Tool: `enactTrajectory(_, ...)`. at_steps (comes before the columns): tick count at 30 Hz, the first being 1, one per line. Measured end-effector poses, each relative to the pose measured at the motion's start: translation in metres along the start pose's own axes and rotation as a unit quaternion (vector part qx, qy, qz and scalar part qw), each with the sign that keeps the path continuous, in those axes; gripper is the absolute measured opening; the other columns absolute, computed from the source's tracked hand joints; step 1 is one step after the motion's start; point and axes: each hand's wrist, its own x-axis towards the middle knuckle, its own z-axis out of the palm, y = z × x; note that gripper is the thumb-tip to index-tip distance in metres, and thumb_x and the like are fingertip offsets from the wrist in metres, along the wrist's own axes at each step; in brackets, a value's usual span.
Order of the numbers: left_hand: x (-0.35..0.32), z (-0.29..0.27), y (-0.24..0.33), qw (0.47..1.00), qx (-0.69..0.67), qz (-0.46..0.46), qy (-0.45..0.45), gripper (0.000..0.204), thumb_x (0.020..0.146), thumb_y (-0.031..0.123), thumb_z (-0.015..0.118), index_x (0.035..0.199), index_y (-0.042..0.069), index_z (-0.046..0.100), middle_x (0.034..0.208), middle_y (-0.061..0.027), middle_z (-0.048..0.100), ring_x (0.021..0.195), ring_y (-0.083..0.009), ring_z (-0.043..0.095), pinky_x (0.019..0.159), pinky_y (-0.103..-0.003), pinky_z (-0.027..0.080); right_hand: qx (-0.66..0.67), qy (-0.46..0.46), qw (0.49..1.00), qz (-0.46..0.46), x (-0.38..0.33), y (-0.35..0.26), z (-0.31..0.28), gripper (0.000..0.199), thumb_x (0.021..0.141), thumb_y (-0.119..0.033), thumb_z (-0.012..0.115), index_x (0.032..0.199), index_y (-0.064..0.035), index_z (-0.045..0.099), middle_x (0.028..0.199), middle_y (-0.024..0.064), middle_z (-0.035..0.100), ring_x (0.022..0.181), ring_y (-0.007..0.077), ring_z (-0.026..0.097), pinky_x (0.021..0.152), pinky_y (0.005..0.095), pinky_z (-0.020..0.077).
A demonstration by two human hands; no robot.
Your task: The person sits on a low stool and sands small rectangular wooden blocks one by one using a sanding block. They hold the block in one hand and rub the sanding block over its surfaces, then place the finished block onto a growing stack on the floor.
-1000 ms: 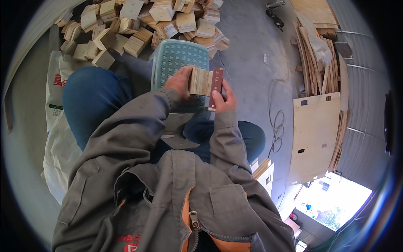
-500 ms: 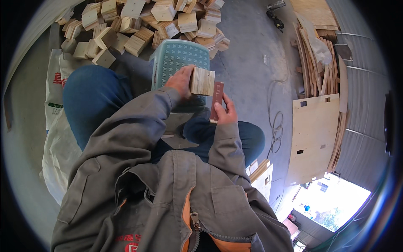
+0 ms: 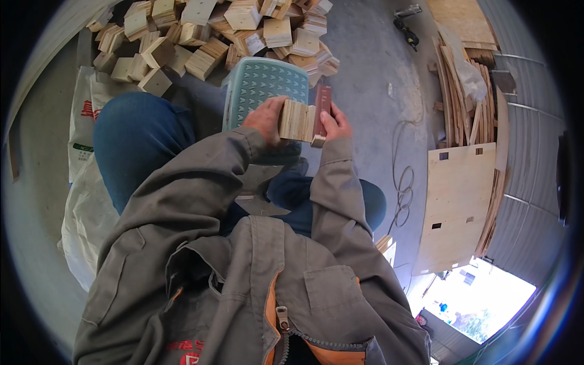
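My left hand (image 3: 267, 120) grips the left end of a light block of layered plywood (image 3: 298, 120), its fingers partly hidden behind the wood. In my right hand (image 3: 336, 123) is a flat reddish-brown strip (image 3: 322, 111) with pale marks on its face, thumb pressed on it. The strip stands upright against the block's right end and seems to touch it. Both are held over the front right part of a light-green plastic stool (image 3: 267, 82) with a textured top.
A heap of plywood blocks (image 3: 243, 15) lies beyond the stool. White sacks (image 3: 85, 182) are on the left. To the right are a cable (image 3: 401, 188) on the floor, a dark tool (image 3: 406, 30), a leaning plywood sheet (image 3: 459, 194) and stacked boards (image 3: 465, 91).
My right hand has raised the reddish-brown strip; it now sits higher along the block's right end. The left hand still holds the block, nearly in place.
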Motion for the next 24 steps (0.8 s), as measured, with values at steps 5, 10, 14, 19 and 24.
enactTrajectory(5,0.0,-0.005,0.006,1.0,0.006,-0.011,-0.011,0.103,0.068,0.029,0.093,0.155,0.014,0.041,0.15,-0.0184,0.053,0.141,-0.0395,0.053,0.116,-0.045,0.047,0.096,-0.015,0.988,0.124,-0.068,0.025,-0.026,0.049,0.101,-0.012,0.069,0.148,0.0004,0.061,0.132,0.0121,0.071,0.112,0.0173,0.07,0.096,0.0314,0.0572)
enactTrajectory(10,0.003,0.0,-0.003,1.0,0.002,-0.001,-0.009,0.105,0.068,0.04,0.093,0.156,0.016,0.04,0.153,-0.0164,0.051,0.143,-0.037,0.051,0.115,-0.05,0.045,0.007,-0.041,0.989,0.142,-0.115,0.015,-0.038,0.047,0.102,-0.011,0.068,0.148,0.0002,0.061,0.132,0.0102,0.07,0.112,0.0157,0.069,0.096,0.0305,0.0566)
enactTrajectory(14,0.002,0.002,0.0,1.0,-0.003,0.002,-0.009,0.111,0.065,0.037,0.096,0.156,0.009,0.039,0.151,-0.0214,0.052,0.143,-0.0396,0.051,0.119,-0.044,0.044,-0.001,-0.033,0.992,0.123,-0.128,0.013,-0.043,0.049,0.101,-0.011,0.07,0.147,-0.001,0.061,0.132,0.0093,0.07,0.11,0.0145,0.068,0.095,0.03,0.0566)
enactTrajectory(19,0.0,0.005,-0.009,0.999,0.001,0.039,0.008,0.115,0.064,0.039,0.098,0.156,0.004,0.038,0.15,-0.0244,0.051,0.143,-0.0406,0.05,0.12,-0.044,0.043,-0.001,-0.016,0.993,0.118,-0.131,0.014,-0.04,0.05,0.099,-0.014,0.073,0.146,-0.0014,0.062,0.129,0.0098,0.072,0.106,0.0142,0.069,0.091,0.0305,0.0576)
enactTrajectory(24,-0.002,0.008,-0.016,0.999,-0.026,0.034,0.003,0.114,0.062,0.036,0.098,0.154,0.005,0.039,0.151,-0.0234,0.051,0.142,-0.0392,0.051,0.12,-0.042,0.043,-0.029,0.008,0.994,0.103,-0.131,0.014,-0.038,0.05,0.097,-0.019,0.076,0.144,-0.0023,0.065,0.127,0.0098,0.073,0.105,0.0147,0.07,0.091,0.0317,0.058)
